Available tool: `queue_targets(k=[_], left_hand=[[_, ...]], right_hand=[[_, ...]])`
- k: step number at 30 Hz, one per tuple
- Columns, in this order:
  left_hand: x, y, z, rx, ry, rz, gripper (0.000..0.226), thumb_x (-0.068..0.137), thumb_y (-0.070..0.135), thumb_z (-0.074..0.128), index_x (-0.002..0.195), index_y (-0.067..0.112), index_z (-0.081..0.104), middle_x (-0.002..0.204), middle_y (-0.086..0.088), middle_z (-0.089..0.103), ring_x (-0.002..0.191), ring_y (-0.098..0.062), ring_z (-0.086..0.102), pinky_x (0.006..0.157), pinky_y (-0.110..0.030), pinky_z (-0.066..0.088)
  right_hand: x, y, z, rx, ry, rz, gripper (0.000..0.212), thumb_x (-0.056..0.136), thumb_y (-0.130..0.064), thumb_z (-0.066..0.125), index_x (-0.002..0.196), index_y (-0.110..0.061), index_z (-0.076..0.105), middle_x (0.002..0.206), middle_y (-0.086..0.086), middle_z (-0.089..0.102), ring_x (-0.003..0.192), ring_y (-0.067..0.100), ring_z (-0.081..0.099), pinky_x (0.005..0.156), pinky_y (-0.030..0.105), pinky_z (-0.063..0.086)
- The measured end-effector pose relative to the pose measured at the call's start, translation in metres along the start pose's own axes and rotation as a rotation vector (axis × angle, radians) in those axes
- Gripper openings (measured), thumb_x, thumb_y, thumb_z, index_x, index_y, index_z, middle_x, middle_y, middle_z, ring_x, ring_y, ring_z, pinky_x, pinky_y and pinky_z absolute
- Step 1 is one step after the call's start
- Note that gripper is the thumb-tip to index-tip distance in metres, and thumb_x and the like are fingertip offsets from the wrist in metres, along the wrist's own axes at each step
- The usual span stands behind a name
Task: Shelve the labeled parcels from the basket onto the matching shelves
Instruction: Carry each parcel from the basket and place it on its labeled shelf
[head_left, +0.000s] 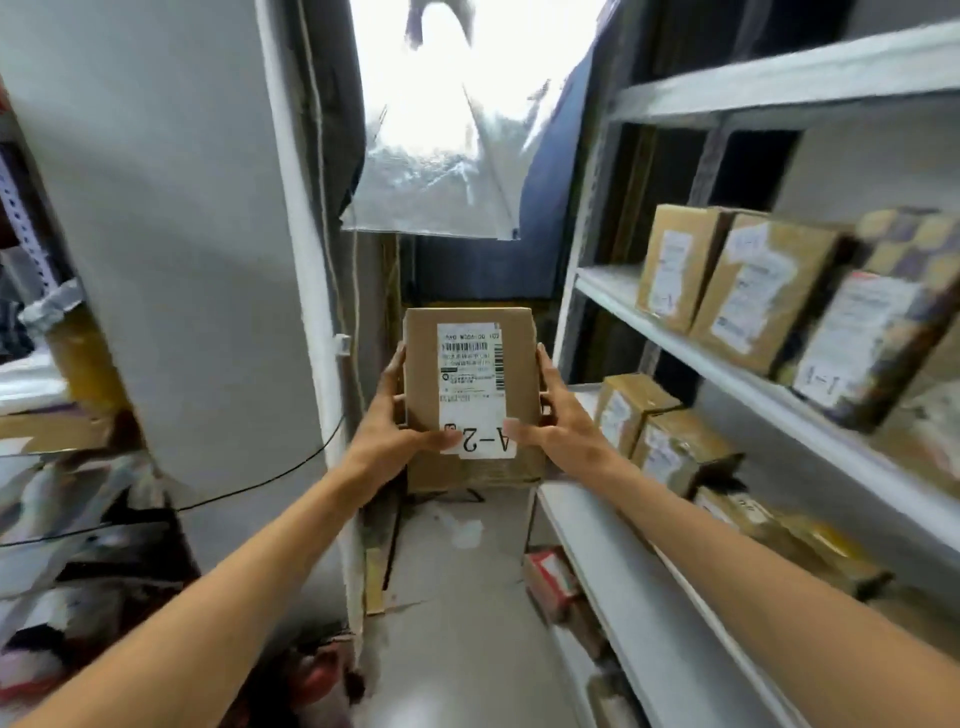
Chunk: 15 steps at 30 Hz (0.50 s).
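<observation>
The brown cardboard parcel (470, 384) with a white A-2 label stands upright between both hands, its lettering upside-down. The left hand (400, 415) clasps its left edge and the right hand (558, 415) its right edge, thumbs pressing the label. With both arms outstretched, the white metal shelves (623, 571) lie beyond the right fingers, so that hand is nearer.

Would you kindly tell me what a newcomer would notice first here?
The box stands out, held mid-frame between the left hand and right hand, its white label reading A-2. To the right, grey shelves carry more labelled boxes; a bright plastic sheet glares at top centre.
</observation>
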<state>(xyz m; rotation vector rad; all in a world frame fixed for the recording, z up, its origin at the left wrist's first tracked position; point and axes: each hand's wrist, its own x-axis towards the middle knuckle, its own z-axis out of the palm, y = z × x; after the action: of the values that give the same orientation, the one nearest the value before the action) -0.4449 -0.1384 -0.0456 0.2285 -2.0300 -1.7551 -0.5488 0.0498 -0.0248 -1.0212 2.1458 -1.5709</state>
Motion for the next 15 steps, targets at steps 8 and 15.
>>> queue_targets(k=[8, 15], left_hand=[[0.093, -0.017, 0.033, -0.048, -0.233, 0.033, 0.118, 0.050, 0.024, 0.090, 0.132, 0.069, 0.018, 0.123, -0.002, 0.054, 0.115, -0.027, 0.058, 0.094, -0.041, 0.052], [0.140, -0.051, 0.027, -0.071, -0.352, -0.006, 0.120, 0.053, 0.017, 0.087, 0.140, 0.061, 0.016, 0.121, -0.007, 0.057, 0.107, -0.023, 0.064, 0.076, -0.026, 0.057]], right_hand=[[0.023, 0.015, -0.042, -0.104, 0.241, 0.064, 0.103, 0.081, -0.025, 0.073, 0.152, -0.039, -0.001, 0.129, -0.007, 0.051, 0.105, 0.004, 0.053, 0.070, 0.013, 0.049], [0.053, 0.048, -0.026, -0.101, 0.349, 0.146, 0.093, 0.087, -0.016, 0.070, 0.151, -0.040, 0.006, 0.126, -0.012, 0.050, 0.097, -0.003, 0.056, 0.068, 0.010, 0.051]])
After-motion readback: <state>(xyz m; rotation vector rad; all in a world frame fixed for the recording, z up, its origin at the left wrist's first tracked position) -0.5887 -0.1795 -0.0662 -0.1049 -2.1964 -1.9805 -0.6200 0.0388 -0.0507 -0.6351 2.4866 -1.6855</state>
